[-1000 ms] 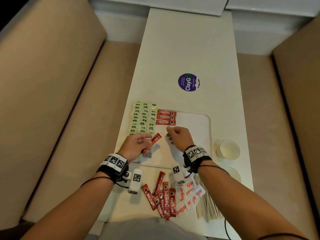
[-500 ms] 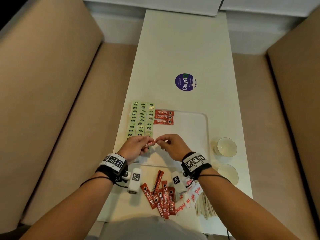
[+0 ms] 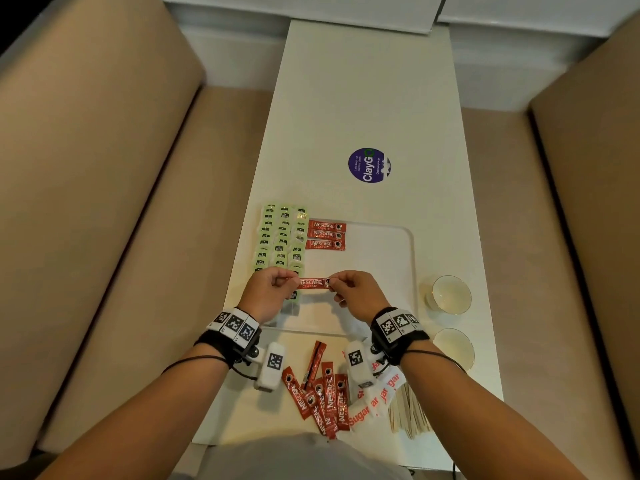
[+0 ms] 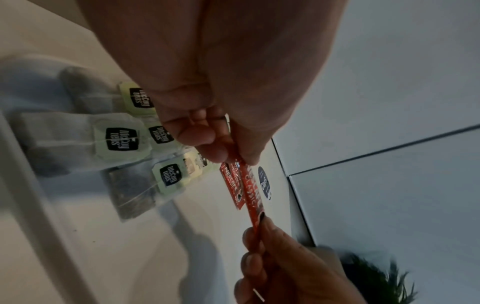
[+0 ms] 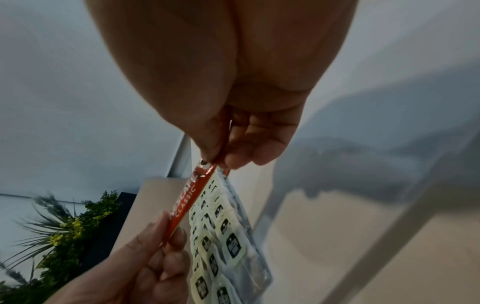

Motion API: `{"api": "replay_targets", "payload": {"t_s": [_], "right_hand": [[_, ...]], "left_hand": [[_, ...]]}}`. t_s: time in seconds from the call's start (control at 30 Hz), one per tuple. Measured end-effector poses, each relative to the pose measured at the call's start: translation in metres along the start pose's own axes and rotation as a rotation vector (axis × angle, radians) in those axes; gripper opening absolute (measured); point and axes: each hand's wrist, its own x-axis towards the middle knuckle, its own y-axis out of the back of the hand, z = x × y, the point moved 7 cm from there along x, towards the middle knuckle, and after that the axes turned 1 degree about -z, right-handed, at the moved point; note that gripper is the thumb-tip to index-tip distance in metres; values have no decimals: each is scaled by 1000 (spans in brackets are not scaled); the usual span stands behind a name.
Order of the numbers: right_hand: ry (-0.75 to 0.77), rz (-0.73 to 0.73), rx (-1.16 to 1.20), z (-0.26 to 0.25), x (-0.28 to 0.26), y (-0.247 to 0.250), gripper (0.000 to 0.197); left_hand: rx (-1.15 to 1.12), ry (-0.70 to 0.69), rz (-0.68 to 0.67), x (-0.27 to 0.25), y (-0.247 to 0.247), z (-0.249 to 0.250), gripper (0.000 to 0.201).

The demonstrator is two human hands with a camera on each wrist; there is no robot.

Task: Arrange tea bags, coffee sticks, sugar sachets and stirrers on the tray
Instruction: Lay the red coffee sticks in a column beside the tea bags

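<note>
A red coffee stick point(image 3: 311, 283) point(image 4: 253, 191) point(image 5: 187, 203) hangs level above the clear tray point(image 3: 398, 237), stretched between both hands. My left hand point(image 3: 268, 292) pinches its left end and my right hand point(image 3: 353, 293) pinches its right end. Green-tagged tea bags point(image 3: 282, 237) point(image 4: 116, 142) point(image 5: 221, 232) lie in rows on the tray's left side. Three coffee sticks point(image 3: 325, 234) lie stacked in a column beside them. On the table near me lie several loose coffee sticks point(image 3: 320, 396), sugar sachets point(image 3: 377, 400) and a bundle of wooden stirrers point(image 3: 408, 410).
Two small glass cups point(image 3: 448, 294) point(image 3: 453, 348) stand right of the tray. A round purple sticker point(image 3: 369, 165) marks the white table point(image 3: 363, 98) beyond it. Beige benches point(image 3: 104, 202) run along both sides. A green plant point(image 5: 64, 230) shows in the wrist views.
My right hand came to the stick that my left hand held tilted and took its other end. Together the hands turned it level above the tray.
</note>
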Motion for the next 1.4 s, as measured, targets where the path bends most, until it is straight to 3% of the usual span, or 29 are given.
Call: {"api": "replay_targets", "payload": {"t_s": [0.17,0.3,0.53,0.67,0.73,0.87,1.0,1.4], "right_hand": [[-29,172,23,-2,16,25,15],[-75,297,-28,1,35,43,16],[-151,299,-232,10,62,35,18],[-145,301,-270,6,70,30,18],[-149,319,-281,5,71,31,17],[-101,351,-385,-1,68,32,34],[37,252,-558,-11,72,21,38],[76,225,-608,-15,71,20,35]], "left_hand": [[96,-2,17,12,-3,2,11],[419,-44,-11,25,-7,18,18],[1068,-302,-129,32,-43,51,37],[1289,-268,-228,38,-59,40,49],[1348,-246,-265,42,-64,33,61],[1458,-250,-307,48,-69,20,78],[1512,-236,-301,53,-68,18,75],[1513,-222,-323,56,-71,19,71]]}}
